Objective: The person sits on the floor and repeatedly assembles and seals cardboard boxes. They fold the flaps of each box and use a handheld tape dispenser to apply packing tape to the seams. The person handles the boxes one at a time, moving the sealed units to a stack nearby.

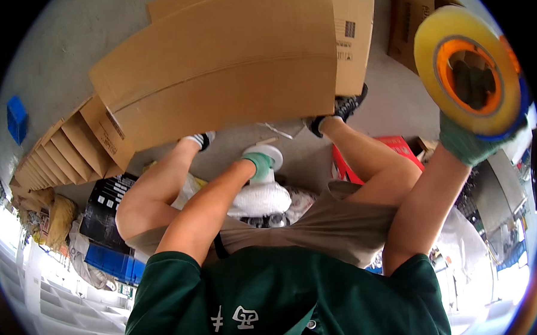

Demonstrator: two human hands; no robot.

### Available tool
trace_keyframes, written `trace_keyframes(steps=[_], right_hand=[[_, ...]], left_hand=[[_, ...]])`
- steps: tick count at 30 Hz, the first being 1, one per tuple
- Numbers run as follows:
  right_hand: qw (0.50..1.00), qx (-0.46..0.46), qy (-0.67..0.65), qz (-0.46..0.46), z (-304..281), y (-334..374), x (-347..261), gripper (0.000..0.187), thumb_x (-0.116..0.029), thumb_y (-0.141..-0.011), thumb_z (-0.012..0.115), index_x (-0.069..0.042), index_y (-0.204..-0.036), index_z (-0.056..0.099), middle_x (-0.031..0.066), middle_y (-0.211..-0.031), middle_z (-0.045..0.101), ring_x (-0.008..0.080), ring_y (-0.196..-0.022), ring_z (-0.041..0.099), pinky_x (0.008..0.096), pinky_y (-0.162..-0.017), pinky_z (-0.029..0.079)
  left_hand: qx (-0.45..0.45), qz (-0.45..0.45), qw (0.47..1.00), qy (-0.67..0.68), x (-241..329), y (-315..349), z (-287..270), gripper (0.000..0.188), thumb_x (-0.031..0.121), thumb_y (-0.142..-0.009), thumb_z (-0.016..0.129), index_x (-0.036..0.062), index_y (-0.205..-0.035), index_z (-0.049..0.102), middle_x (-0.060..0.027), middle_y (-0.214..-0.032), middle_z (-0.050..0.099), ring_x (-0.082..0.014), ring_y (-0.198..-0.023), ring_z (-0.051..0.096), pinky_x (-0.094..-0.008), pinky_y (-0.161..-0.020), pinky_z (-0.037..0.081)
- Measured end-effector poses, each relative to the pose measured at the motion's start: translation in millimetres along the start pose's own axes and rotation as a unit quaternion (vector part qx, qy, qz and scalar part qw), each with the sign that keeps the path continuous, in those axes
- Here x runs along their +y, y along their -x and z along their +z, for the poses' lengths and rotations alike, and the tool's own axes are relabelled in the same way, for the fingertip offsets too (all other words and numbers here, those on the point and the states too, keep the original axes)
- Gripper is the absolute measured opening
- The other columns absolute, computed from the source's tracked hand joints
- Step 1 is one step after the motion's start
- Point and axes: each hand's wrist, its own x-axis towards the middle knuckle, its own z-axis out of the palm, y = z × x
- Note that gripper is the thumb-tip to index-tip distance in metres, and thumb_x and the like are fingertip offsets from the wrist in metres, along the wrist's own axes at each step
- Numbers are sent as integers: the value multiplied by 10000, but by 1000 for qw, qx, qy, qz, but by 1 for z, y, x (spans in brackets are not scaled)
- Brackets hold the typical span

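Tape roll (425,62), right fingers (476,86) behind, showing through

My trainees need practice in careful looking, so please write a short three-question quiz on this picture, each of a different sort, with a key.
1. Multiple choice: what does the raised right hand in a green glove hold?
A) A red carton
B) A large yellow roll of tape with an orange core
C) A brown cardboard panel

2. True or false: the left hand, in a green glove, is touching a black shoe.

3. Fill in: the small blue box-shaped item lies on the grey floor near the picture's ____ edge.

Key:
1. B
2. False; it is at the white object with a round disc-shaped end.
3. left
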Motion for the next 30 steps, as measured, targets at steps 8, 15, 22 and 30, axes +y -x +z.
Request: trace_keyframes(steps=[8, 15, 22, 30], right_hand=[[949, -70, -294, 90, -43, 49, -38, 671, -531, -970, 502, 2, -1376, 526, 159, -1347, 603, 292, -1204, 616, 454, -1114, 431], [941, -75, -330, 9, 40, 101, -89, 537, -431, -951, 635, -6, -1277, 595, 113, -1193, 678, 228, -1054, 664, 394, -971, 525], [910, -96, -399, 55, 89, 120, -103, 460, -424, -958, 632, -30, -1194, 634, 108, -1050, 708, 215, -939, 680, 360, -847, 570], [945, -160, -277, 74, 70, 109, -53, 721, -504, -956, 595, 12, -1437, 442, 143, -1350, 597, 258, -1213, 597, 421, -1069, 463]], left_hand=[[136, 84, 987, -29, 81, 44, -98, 471, 79, -854, 497, 110, -1305, 631, -180, -1304, 627, -368, -1189, 598, -443, -981, 481], [148, 86, 979, -111, 27, 36, -30, 395, 177, -876, 530, 112, -1239, 672, -140, -1230, 686, -350, -1066, 664, -491, -880, 523], [-65, -88, 985, 131, -16, 29, 40, 431, 285, -918, 577, 147, -1322, 632, -70, -1307, 646, -246, -1074, 619, -448, -914, 490], [-72, -45, 961, 262, -21, 10, 47, 339, 178, -891, 557, 138, -1212, 662, -48, -1131, 660, -206, -953, 556, -426, -788, 448]])
